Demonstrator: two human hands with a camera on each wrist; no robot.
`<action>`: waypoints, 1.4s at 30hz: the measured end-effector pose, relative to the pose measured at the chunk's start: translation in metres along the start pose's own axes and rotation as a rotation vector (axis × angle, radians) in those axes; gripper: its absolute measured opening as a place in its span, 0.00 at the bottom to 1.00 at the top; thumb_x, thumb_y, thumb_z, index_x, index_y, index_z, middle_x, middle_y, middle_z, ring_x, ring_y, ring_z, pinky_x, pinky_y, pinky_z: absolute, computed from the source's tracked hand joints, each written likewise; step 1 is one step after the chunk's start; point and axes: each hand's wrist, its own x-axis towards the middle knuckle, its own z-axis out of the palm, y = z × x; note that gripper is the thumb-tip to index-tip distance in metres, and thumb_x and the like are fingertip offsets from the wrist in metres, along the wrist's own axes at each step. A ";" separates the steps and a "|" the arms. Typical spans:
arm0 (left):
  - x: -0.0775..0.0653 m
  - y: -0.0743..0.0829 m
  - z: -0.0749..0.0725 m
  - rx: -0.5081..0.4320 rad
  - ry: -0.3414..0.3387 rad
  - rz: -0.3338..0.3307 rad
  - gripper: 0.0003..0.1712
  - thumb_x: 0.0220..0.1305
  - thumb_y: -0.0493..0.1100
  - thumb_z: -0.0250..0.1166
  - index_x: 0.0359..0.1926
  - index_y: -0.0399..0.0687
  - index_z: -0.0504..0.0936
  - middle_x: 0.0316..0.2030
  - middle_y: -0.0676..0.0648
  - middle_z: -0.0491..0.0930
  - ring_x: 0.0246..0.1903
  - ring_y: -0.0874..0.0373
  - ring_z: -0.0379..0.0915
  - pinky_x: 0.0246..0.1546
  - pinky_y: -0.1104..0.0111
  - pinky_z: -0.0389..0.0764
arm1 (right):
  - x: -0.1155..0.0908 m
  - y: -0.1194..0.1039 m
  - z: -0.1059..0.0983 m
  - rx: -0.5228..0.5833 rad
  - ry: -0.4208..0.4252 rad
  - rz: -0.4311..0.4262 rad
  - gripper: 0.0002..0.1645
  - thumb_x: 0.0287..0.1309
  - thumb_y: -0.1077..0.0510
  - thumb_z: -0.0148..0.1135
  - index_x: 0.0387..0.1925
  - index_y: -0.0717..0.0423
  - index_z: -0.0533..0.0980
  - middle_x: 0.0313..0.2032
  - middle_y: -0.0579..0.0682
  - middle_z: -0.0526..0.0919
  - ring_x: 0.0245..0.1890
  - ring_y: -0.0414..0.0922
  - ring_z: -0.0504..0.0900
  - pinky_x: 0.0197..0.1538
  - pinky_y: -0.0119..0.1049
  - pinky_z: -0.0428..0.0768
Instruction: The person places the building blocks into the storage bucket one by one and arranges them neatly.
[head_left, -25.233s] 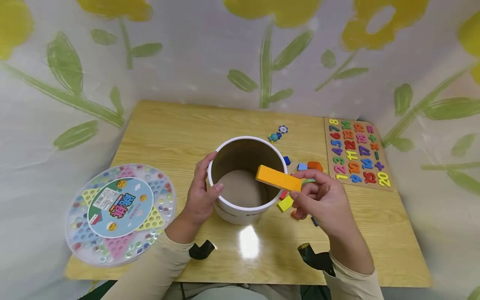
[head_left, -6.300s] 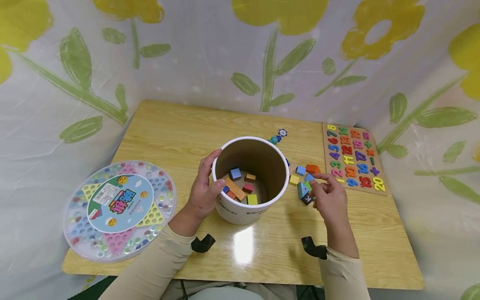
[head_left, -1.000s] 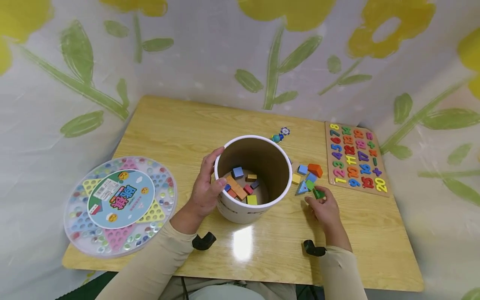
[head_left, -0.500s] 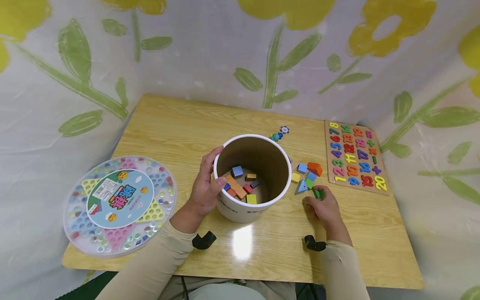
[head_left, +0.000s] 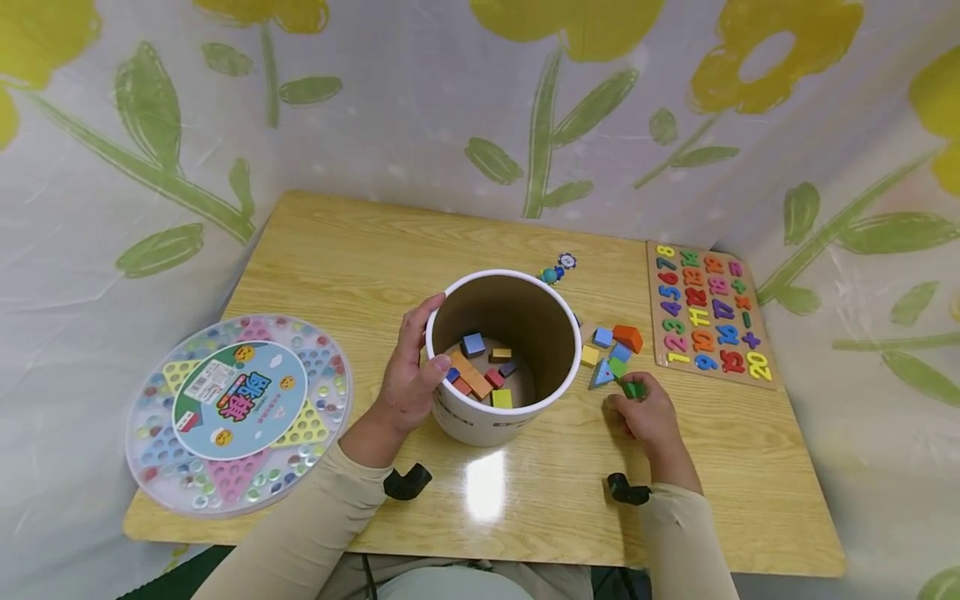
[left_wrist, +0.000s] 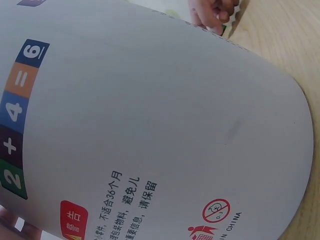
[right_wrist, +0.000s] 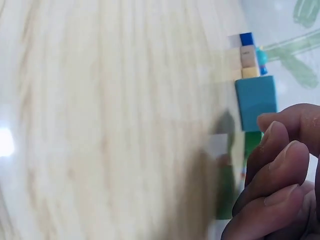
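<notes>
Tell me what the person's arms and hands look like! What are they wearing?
Both arms have plain, wrinkly beige cloth sleeves reaching the wrists. The left hand and right hand wear no gloves. A short, bent black piece sticks out near the left cuff, and a similar bent black part near the right one.

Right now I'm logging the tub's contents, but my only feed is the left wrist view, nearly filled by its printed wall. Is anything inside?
Observer: Yes, a long orange block lies among smaller blocks in the tub.
Operator: The right hand peeks in at my top edge. What lies between its fingers and the tub?
Observer: A blue triangular block, on the table.
Operator: And past the tub, on the person's left?
Observer: A round game board with a star pattern, apart from the tub.
</notes>
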 end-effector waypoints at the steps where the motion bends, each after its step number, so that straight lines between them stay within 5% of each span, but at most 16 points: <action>1: 0.000 0.000 0.000 -0.001 0.000 -0.005 0.40 0.55 0.44 0.50 0.69 0.35 0.53 0.62 0.29 0.52 0.60 0.45 0.57 0.55 0.46 0.62 | -0.001 -0.002 0.000 0.002 -0.003 -0.006 0.28 0.52 0.52 0.66 0.54 0.47 0.67 0.29 0.55 0.78 0.16 0.46 0.73 0.21 0.38 0.75; 8: -0.002 -0.018 -0.001 -0.030 0.007 0.002 0.40 0.55 0.45 0.51 0.70 0.44 0.54 0.64 0.33 0.53 0.61 0.46 0.57 0.55 0.43 0.60 | -0.022 -0.033 -0.006 -0.002 -0.029 -0.152 0.28 0.55 0.52 0.64 0.57 0.48 0.67 0.28 0.66 0.81 0.11 0.49 0.73 0.17 0.39 0.74; 15: -0.002 -0.044 -0.002 -0.062 0.015 0.020 0.42 0.54 0.49 0.53 0.72 0.54 0.55 0.65 0.41 0.54 0.61 0.35 0.54 0.55 0.41 0.59 | -0.060 -0.090 -0.011 0.066 -0.116 -0.321 0.26 0.55 0.53 0.65 0.54 0.43 0.68 0.21 0.63 0.78 0.08 0.48 0.70 0.14 0.38 0.72; 20: -0.001 -0.037 -0.001 -0.059 0.008 0.030 0.41 0.54 0.46 0.52 0.71 0.47 0.54 0.64 0.37 0.53 0.61 0.35 0.54 0.55 0.44 0.60 | -0.100 -0.127 -0.014 0.116 -0.210 -0.500 0.25 0.55 0.58 0.65 0.54 0.45 0.68 0.18 0.57 0.76 0.09 0.48 0.69 0.13 0.39 0.71; 26: 0.000 -0.008 0.001 -0.031 0.014 0.006 0.41 0.54 0.43 0.51 0.69 0.37 0.53 0.61 0.29 0.54 0.59 0.41 0.58 0.55 0.48 0.64 | -0.139 -0.162 -0.010 0.160 -0.350 -0.748 0.26 0.53 0.67 0.63 0.54 0.53 0.69 0.16 0.52 0.74 0.10 0.46 0.69 0.12 0.38 0.70; 32: 0.000 -0.012 0.001 -0.037 0.000 0.032 0.41 0.54 0.42 0.50 0.70 0.39 0.53 0.60 0.29 0.54 0.60 0.41 0.58 0.56 0.44 0.61 | -0.145 -0.176 0.014 0.104 -0.445 -0.782 0.27 0.53 0.64 0.65 0.53 0.45 0.70 0.16 0.49 0.74 0.10 0.45 0.69 0.14 0.37 0.70; 42: -0.002 -0.045 -0.002 -0.059 0.019 0.038 0.41 0.55 0.52 0.53 0.72 0.55 0.55 0.63 0.38 0.55 0.60 0.32 0.56 0.54 0.43 0.62 | -0.139 -0.177 0.024 0.109 -0.439 -0.805 0.30 0.52 0.63 0.66 0.57 0.40 0.70 0.18 0.49 0.74 0.11 0.45 0.69 0.15 0.37 0.69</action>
